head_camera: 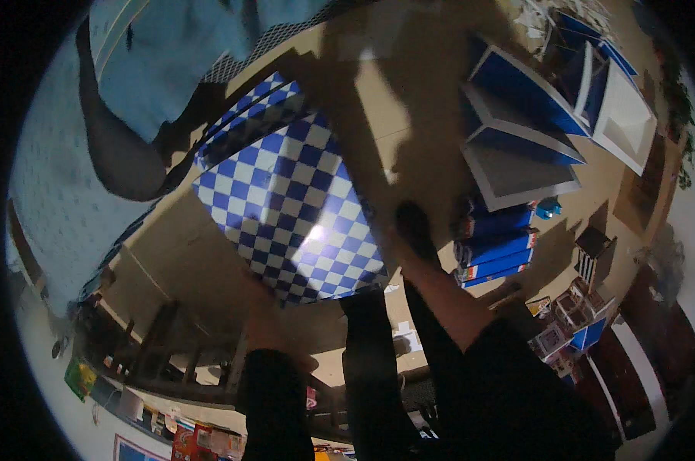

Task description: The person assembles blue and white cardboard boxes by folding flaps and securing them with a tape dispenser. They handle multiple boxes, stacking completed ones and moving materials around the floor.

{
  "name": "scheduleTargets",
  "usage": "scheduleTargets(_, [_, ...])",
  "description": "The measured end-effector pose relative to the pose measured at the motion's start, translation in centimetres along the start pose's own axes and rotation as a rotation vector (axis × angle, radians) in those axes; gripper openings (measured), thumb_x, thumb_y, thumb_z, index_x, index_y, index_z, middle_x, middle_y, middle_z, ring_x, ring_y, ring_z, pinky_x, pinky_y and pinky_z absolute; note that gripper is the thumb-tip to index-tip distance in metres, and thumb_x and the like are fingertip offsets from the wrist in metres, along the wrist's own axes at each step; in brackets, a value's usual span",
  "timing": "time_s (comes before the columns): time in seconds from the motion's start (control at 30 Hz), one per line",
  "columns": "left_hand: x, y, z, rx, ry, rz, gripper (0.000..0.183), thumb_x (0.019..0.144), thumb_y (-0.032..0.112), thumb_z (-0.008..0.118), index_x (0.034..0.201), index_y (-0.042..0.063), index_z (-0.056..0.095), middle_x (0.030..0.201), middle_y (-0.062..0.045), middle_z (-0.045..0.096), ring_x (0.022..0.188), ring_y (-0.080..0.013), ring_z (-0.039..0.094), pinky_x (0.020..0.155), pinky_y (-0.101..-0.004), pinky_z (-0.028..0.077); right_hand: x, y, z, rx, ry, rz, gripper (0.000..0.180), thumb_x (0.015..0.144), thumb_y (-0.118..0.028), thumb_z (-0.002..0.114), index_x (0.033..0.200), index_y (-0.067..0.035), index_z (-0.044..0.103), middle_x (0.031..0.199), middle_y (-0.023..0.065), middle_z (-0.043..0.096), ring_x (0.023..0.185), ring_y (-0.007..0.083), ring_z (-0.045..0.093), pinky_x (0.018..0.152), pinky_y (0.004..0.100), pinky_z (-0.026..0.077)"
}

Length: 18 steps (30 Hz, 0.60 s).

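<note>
A glossy blue-and-white checkered panel [307, 201], perhaps one face of a box, is tilted before me and catches a bright patch of light. My left hand [261, 302] is at its lower left edge, in shadow, with the fingers mostly hidden. On the opposite side my right hand [402, 253] grips the right edge near the lower corner. Just beyond the far edge shows a second checkered strip [246, 115], with a dark gap between; whether the two are joined I cannot tell.
A bed with light blue bedding [54, 190] is at the left. Blue-and-white open boxes [520, 115] stand on the floor at right, beside stacked blue packs [497, 253]. A small dark stool [594, 245] and clear boxes [572, 311] are farther right. Dark wooden furniture [169, 346] is lower left.
</note>
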<state>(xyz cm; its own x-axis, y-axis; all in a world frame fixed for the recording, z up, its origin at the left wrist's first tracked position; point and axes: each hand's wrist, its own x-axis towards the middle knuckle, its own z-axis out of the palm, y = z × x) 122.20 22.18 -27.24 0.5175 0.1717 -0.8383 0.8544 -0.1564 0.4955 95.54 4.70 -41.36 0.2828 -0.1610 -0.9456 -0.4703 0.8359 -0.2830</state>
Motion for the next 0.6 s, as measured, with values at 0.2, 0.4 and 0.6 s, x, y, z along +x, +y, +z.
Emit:
scheduleTargets(0.2, [-2.1,0.6,0.7,-0.051,-0.041,-0.079,0.067,0.101,0.05,0.034,0.153,0.008,0.026,0.153,-0.016,0.034,0.137,-0.0327,0.039,0.109,-0.0457,0.035,-1.2,-3.0,5.9,-0.296,0.2,0.15,0.054,0.097,-0.051,0.052,0.132,-0.01,0.054,0.125,0.0087,0.058,0.121,0.0204,0.053,0.101,0.0367,0.043])
scheduleTargets(0.4, [-4.0,3.2,0.8,0.668,-0.177,0.224,0.056,0.099,0.041,0.04,0.144,0.007,0.037,0.143,-0.019,0.042,0.128,-0.0351,0.045,0.104,-0.0472,0.04,-3.6,-4.9,3.6,-0.142,0.006,0.037,0.075,0.093,-0.065,0.048,0.134,-0.002,0.053,0.143,0.017,0.05,0.133,0.0302,0.045,0.108,0.0379,0.038])
scheduleTargets(0.6, [0.0,-0.1,-9.2,1.778,-0.116,0.589,0.036,0.096,0.026,0.052,0.124,0.004,0.058,0.122,-0.022,0.059,0.108,-0.039,0.059,0.093,-0.0478,0.047,-9.2,-2.2,-3.7,-0.634,-0.157,-0.253,0.045,0.1,-0.044,0.046,0.109,-0.002,0.061,0.114,0.015,0.062,0.11,0.0301,0.058,0.09,0.0462,0.047])
